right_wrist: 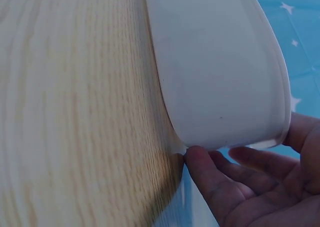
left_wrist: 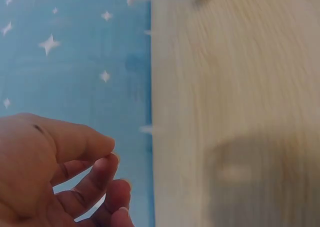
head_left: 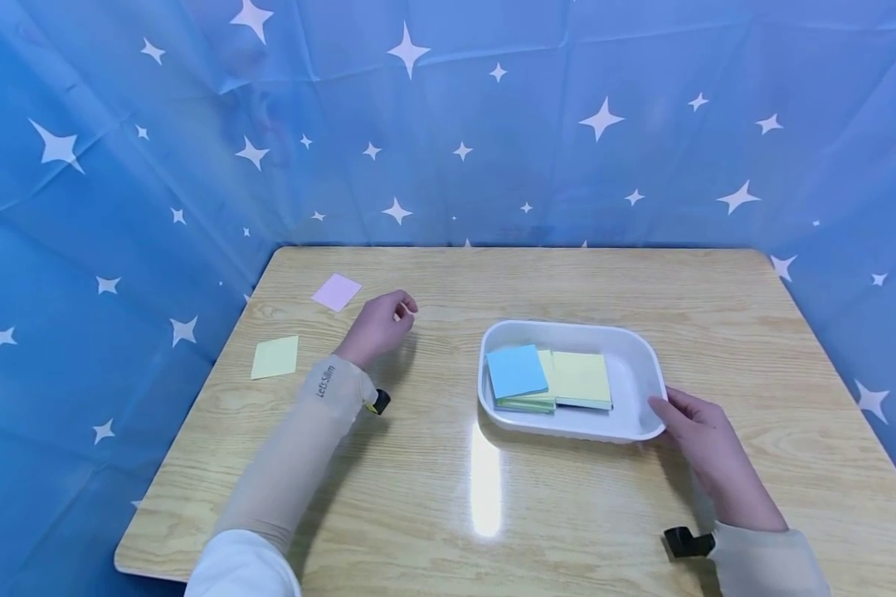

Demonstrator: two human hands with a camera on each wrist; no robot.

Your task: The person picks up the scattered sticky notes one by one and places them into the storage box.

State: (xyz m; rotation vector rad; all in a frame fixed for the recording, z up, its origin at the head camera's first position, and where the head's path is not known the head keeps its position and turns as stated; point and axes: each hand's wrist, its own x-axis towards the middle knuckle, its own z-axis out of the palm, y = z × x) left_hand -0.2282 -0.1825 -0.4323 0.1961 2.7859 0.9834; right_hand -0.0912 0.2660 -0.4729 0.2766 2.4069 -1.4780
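Observation:
A white plastic basket (head_left: 627, 381) stands on the table, holding a blue sticky note pad (head_left: 517, 371), a pale yellow sticky note pad (head_left: 581, 377) and green-yellow ones partly under the blue. My right hand (head_left: 705, 431) grips the basket's right end, thumb at the rim; in the right wrist view its fingers (right_wrist: 210, 179) reach under the basket's wall (right_wrist: 215, 72). Over the table's left half hovers my left hand (head_left: 383, 326), fingers loosely curled with nothing visible between them. Beside it lie a lilac sticky note (head_left: 337, 293) and a pale green one (head_left: 275, 357).
The wooden table (head_left: 552, 514) has a blue star-patterned curtain (head_left: 448, 108) behind it and at both sides. Black wrist cameras sit on both forearms. A bright light reflection crosses the tabletop in front of the basket.

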